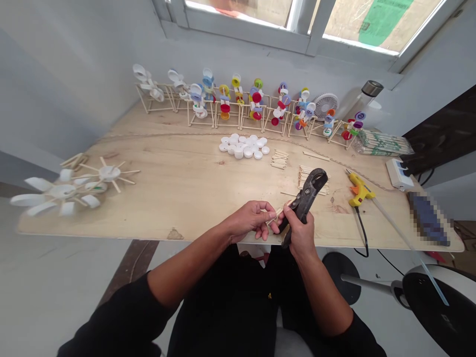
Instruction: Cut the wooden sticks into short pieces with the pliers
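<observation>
Wooden stick (277,214) pinched in the left hand (250,220), black pliers (305,193) gripped in the right hand (300,235); assembled bottle-cap pinwheels (256,97) stand along the worktop (178,208), loose white caps (242,146) remaining.

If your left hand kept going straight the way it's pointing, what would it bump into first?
Probably the black metal cutters gripped in the right hand. The left hand pinches a small wooden stick that points toward them, though depth is hard to judge from here.
</observation>
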